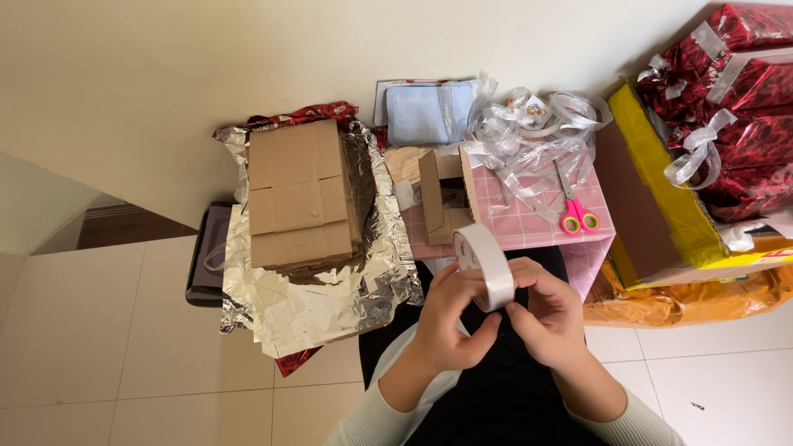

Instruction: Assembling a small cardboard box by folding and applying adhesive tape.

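A white roll of tape (485, 263) is held up between both hands over my lap. My left hand (450, 320) grips its lower side with thumb and fingers. My right hand (552, 318) pinches the roll's edge from the right, fingertips on the tape's surface. Just beyond the roll stands a small open cardboard box (439, 201) on a pink checked box (529, 219).
A flat brown cardboard box (297, 194) lies on crinkled silver foil wrap (330, 301) at left. Pink-handled scissors (576, 211) and tangled clear ribbon (529, 136) lie on the pink box. Red foil-wrapped parcels (735, 107) sit in a yellow carton (661, 190) at right. White floor tiles surround.
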